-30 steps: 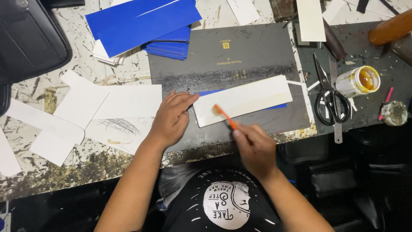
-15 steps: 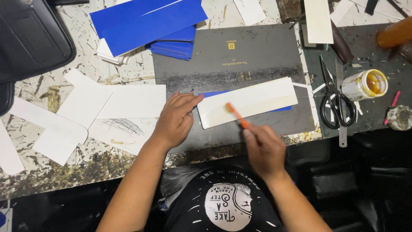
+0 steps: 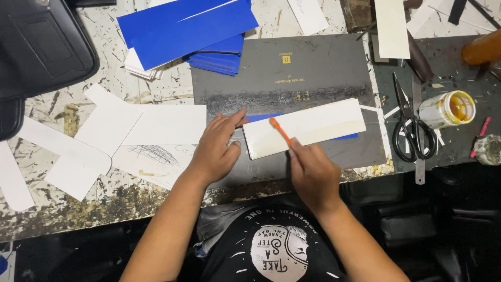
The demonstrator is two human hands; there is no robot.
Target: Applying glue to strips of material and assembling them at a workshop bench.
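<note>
Clearly, your right hand (image 3: pixel 313 175) had a closed grip on the orange brush (image 3: pixel 280 131), its tip resting on the white card strip (image 3: pixel 323 125) near that strip's left end. Your left hand (image 3: pixel 216 149) lay flat with fingers spread, grasping nothing, pressing on the dark grey mat (image 3: pixel 292 68) just left of the strip, the fingertips touching the strip's left edge. A blue sheet (image 3: pixel 344 137) peeked out from under the strip. The strip lay across the near part of the mat on the worktop (image 3: pixel 78 209). To the right sat black scissors (image 3: pixel 412 125) and an open glue jar (image 3: pixel 449 108). Blue sheets (image 3: pixel 182 26) were stacked at the far left, and white paper pieces (image 3: pixel 156 125) lay to the left.
</note>
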